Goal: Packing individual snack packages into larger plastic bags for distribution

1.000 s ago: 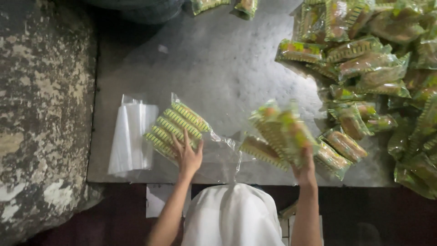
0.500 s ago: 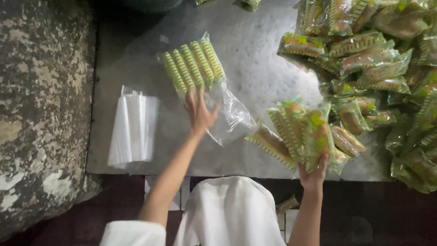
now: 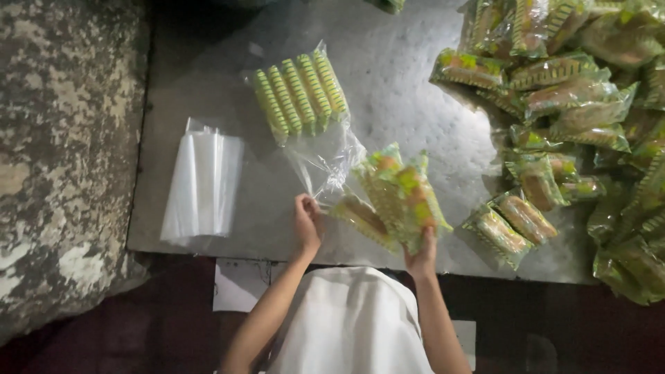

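Note:
A clear plastic bag [image 3: 320,154] lies on the metal table [image 3: 415,104], its far end filled with a row of several green-and-yellow snack packets [image 3: 299,93]. My left hand [image 3: 306,223] pinches the open mouth of this bag at the near side. My right hand [image 3: 421,255] grips a bunch of several more green-and-yellow snack packets [image 3: 395,195], held just right of the bag's mouth, above the table's near edge.
A stack of flat clear bags [image 3: 202,181] lies at the table's near left. A big heap of loose snack packets [image 3: 582,118] covers the right side. A rough mottled stone surface [image 3: 62,152] borders the table on the left.
My left hand drew back from the filled end of the bag to its open mouth. My right hand carried its bunch of packets leftward toward that mouth.

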